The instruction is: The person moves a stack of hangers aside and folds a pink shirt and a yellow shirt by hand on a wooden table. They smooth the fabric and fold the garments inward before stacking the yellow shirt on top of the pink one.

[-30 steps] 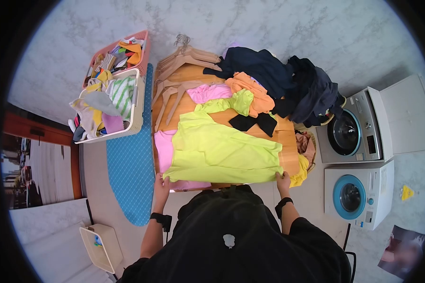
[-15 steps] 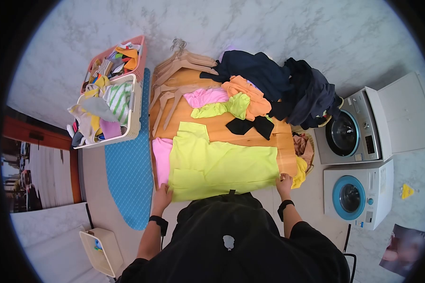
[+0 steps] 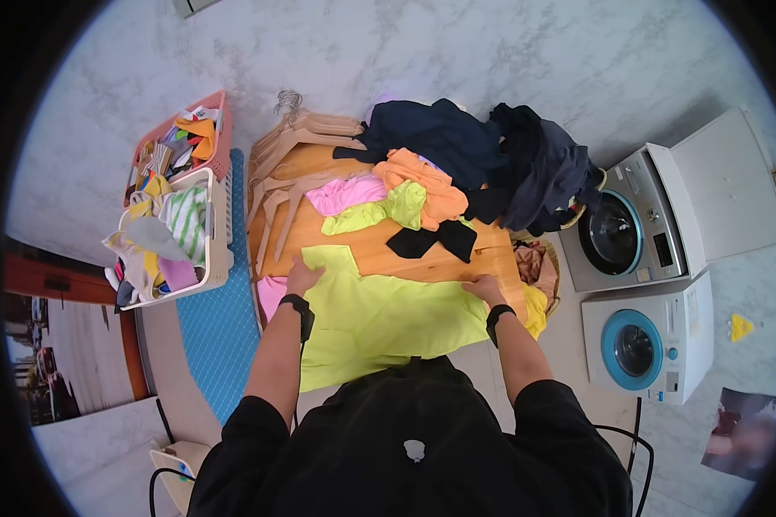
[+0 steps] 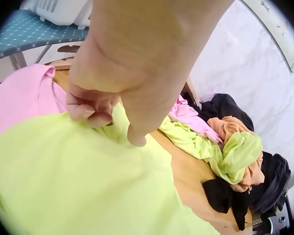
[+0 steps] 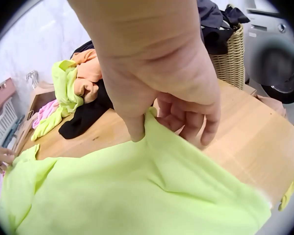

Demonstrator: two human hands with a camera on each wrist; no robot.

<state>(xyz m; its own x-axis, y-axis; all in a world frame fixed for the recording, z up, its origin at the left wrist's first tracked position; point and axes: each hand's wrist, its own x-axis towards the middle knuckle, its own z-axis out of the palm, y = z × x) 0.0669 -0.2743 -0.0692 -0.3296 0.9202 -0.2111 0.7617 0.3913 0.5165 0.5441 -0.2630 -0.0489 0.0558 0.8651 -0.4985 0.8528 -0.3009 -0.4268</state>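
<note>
My right hand [image 5: 169, 85] has the lime garment [image 3: 388, 314] pinched near a corner, thumb against fingers. Left hand [image 3: 302, 277]: fingers curled, gripping its other upper end. Garment spans the wooden table [image 3: 309, 240], drooping past the near edge. Free wood: strip below black cloth [image 3: 433, 241], patch right of right hand.

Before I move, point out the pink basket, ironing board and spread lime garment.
Pink basket [image 3: 223, 133], head view, side wall.
Ironing board [image 3: 215, 345], head view, blue cover.
Spread lime garment [image 3: 388, 319], head view, middle.
</note>
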